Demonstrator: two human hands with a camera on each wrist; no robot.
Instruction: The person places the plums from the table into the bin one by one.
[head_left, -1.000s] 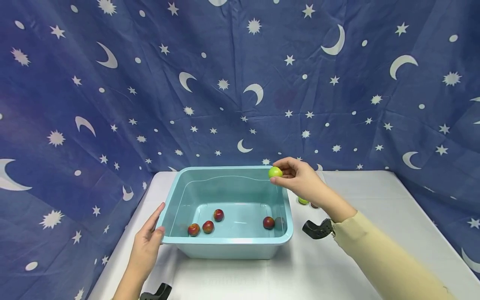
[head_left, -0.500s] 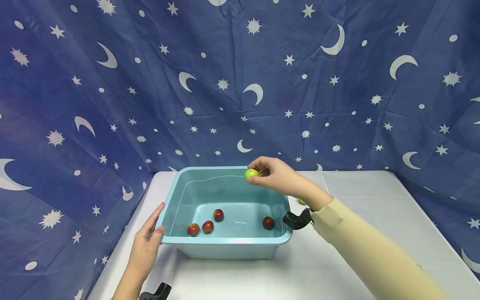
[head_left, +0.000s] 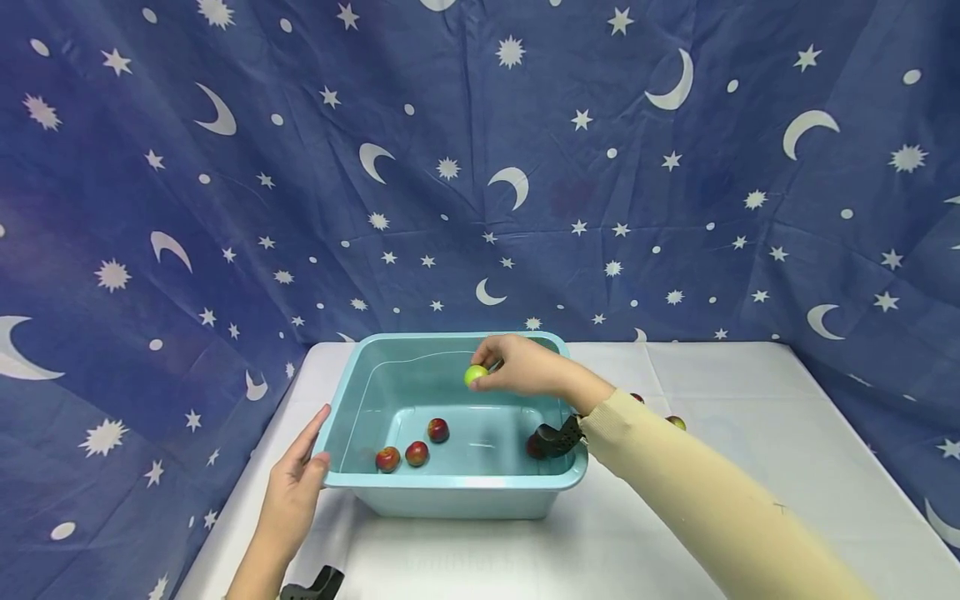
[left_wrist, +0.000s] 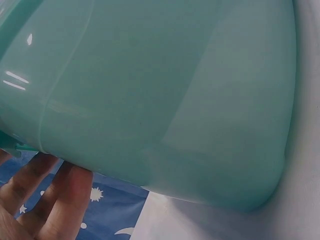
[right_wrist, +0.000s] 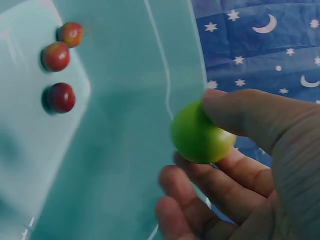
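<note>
My right hand pinches a small round green fruit between thumb and fingertips, over the inside of the light-blue plastic tub. In the right wrist view, the thumb presses on top of the green fruit with fingers beneath it. Three small red fruits lie on the left part of the tub's floor. Another red one sits at the right, partly behind the black wrist camera. My left hand holds the tub's left rim, thumb at the edge, and the left wrist view shows its fingers against the outer wall.
On the white table right of the tub, a greenish fruit and a dark red fruit show past the right sleeve. A blue curtain with moons and stars hangs behind the table and along its sides.
My right hand has carried the green fruit leftward from the tub's back right corner, and lower over its middle. The left hand and the red fruits in the tub have stayed put.
</note>
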